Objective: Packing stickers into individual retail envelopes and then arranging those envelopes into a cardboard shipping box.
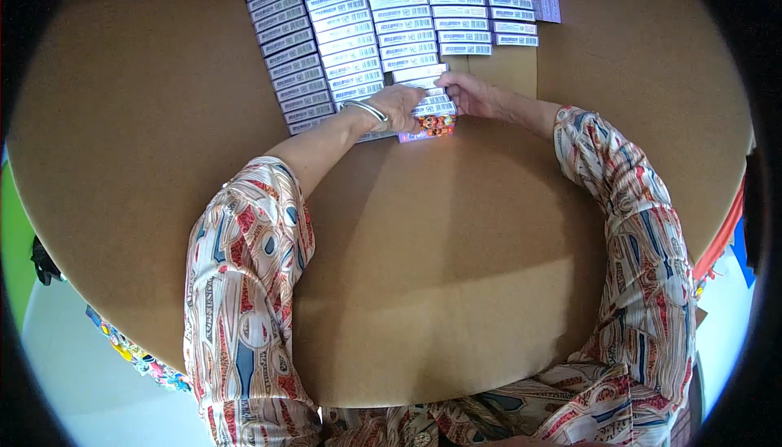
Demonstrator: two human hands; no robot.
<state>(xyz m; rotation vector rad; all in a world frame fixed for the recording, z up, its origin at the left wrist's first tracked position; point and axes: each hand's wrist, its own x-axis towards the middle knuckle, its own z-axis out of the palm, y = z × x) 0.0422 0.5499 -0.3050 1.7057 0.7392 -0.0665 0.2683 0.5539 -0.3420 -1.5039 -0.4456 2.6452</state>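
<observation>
Both my hands grip a short stack of small thin boxes [434,108] from its two ends, at the near end of the third column. My left hand [399,107], a bracelet [366,110] at its wrist, is closed on the left end. On the right end, my right hand [471,94] has its fingers and thumb closed. The stack's narrow sides are white with barcodes; its nearest box shows a bright orange and pink printed face. Beyond it, rows of like boxes [349,31] stand packed side by side in several columns. My fingertips are partly hidden.
Brown cardboard walls [147,80] of a big carton rise around me, and its cardboard bottom [456,284] lies under my arms. Two pinkish boxes [546,3] stand at the far right of the rows. Outside the carton at lower left are colourful small items [138,353].
</observation>
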